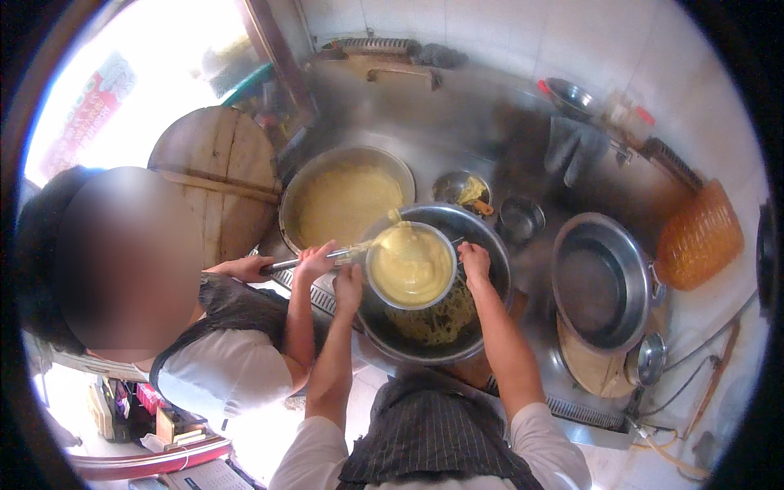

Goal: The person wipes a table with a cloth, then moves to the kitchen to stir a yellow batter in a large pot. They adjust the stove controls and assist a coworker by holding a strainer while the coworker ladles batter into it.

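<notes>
Over a large steel basin (500, 310) smeared with yellow batter sits a smaller steel pot (452, 278), and thick yellow batter (408, 269) lies in it. My right hand (474, 263) is closed at the pot's right side, on a thin metal handle. At the opposite side my left hand (348, 284) is closed too; its grip is partly hidden. A co-worker at my left holds a long-handled tool (286, 265) with both hands, the near one (314, 260) close to my left. The tool's head, coated in batter, rests at the pot's left rim.
Behind the pot stands a wide pan (408, 175) of pale yellow batter. Two small bowls (521, 219) are nearby, one holding a scraper (483, 207). An oval steel tub (563, 278) stands at right, near an amber plastic container (701, 237). A round wooden lid (216, 155) leans at left.
</notes>
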Available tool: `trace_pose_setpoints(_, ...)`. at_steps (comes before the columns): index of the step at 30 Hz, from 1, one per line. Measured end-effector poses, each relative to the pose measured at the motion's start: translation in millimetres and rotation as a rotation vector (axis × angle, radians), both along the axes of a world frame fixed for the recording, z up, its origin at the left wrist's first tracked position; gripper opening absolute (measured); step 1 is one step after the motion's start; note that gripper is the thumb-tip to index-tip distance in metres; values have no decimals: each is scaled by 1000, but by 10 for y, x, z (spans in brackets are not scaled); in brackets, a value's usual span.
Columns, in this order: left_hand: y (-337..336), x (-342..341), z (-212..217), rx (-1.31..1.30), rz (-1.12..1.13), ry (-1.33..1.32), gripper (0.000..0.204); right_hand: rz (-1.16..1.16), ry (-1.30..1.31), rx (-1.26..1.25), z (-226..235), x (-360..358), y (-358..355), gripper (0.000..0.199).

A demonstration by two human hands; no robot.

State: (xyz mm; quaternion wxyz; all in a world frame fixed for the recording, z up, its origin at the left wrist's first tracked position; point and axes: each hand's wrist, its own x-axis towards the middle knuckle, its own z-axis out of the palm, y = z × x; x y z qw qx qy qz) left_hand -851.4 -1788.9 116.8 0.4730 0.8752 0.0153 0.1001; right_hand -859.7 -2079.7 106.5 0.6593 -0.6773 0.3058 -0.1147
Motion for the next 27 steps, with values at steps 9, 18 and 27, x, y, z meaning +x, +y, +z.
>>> trace_pose_setpoints(9,61,25,-92,-77,2,6,25,36,12,-93,36,-20,17,27)
trace_pose_setpoints(18,-23,-35,46,-112,-59,20,26,31,28,-189,46,-98,-50,25)
trace_pose_setpoints(27,-76,-82,22,-156,-123,-25,25,42,-2,-126,-175,-210,-211,28)
